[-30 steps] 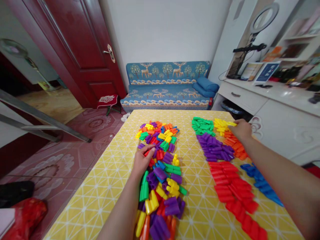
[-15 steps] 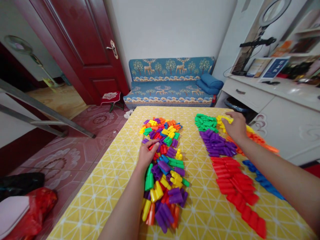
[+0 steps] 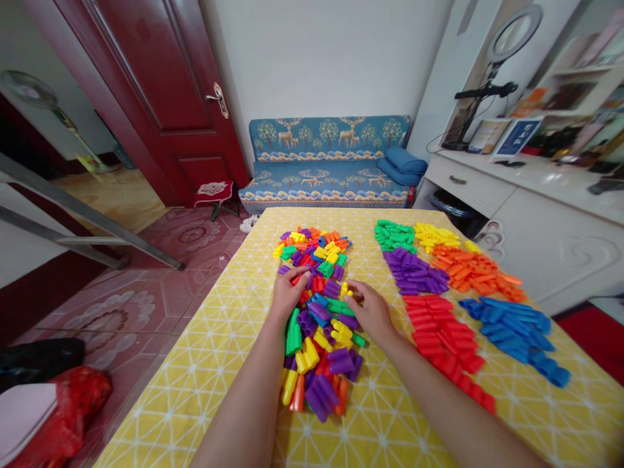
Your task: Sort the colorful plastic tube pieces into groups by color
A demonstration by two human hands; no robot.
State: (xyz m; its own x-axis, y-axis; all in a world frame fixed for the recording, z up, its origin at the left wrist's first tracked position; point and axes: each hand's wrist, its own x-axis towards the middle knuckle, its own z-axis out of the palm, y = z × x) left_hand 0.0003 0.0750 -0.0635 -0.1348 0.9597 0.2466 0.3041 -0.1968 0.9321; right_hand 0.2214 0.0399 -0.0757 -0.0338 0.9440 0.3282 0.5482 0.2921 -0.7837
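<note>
A heap of mixed plastic building pieces (image 3: 319,325) in purple, yellow, green, red, blue and orange runs down the left-middle of the table. My left hand (image 3: 288,296) rests at the heap's left side, thumb and fingers curled together over red and purple pieces; what they hold is hidden. From the right, my right hand (image 3: 371,313) reaches the heap, its fingertips closed at a small yellow piece (image 3: 344,290). Sorted piles lie further right: green (image 3: 394,235), yellow (image 3: 435,236), purple (image 3: 413,272), orange (image 3: 475,270), red (image 3: 441,335) and blue (image 3: 514,331).
A yellow patterned cloth (image 3: 219,364) covers the table. Behind it stands a blue sofa (image 3: 326,172). A white cabinet (image 3: 546,214) is on the right, with a ring light (image 3: 515,32). At left are a red door (image 3: 160,97), a stool (image 3: 214,192) and a red bag (image 3: 80,409).
My right hand has moved from the yellow pile at the far right back to the mixed heap. My left hand has stayed at about the same place. The view has shifted slightly.
</note>
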